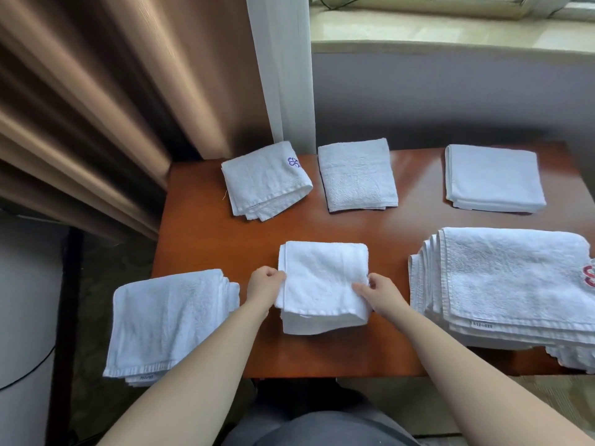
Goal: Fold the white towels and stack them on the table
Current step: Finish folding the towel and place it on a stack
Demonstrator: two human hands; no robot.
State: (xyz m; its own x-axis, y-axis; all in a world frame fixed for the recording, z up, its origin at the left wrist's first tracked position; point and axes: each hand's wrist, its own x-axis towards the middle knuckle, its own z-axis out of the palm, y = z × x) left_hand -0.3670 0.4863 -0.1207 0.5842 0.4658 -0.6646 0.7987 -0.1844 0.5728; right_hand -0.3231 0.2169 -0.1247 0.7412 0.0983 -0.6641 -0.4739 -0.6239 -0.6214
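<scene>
A folded white towel [322, 278] lies at the middle of the wooden table [209, 239]. My left hand [262, 284] grips its left edge with curled fingers. My right hand [380, 296] pinches its right edge near the front corner. Three folded towels sit along the back: one with a purple emblem [264, 180], a textured one [355, 173], and a smooth one [492, 177]. A stack of larger towels [508, 284] lies at the right. Another folded towel [167, 320] hangs over the table's front left corner.
Brown curtains [96, 107] hang at the left beside a white curtain strip [280, 66]. A window sill [450, 30] runs behind the table. My lap [315, 426] is below the table's front edge.
</scene>
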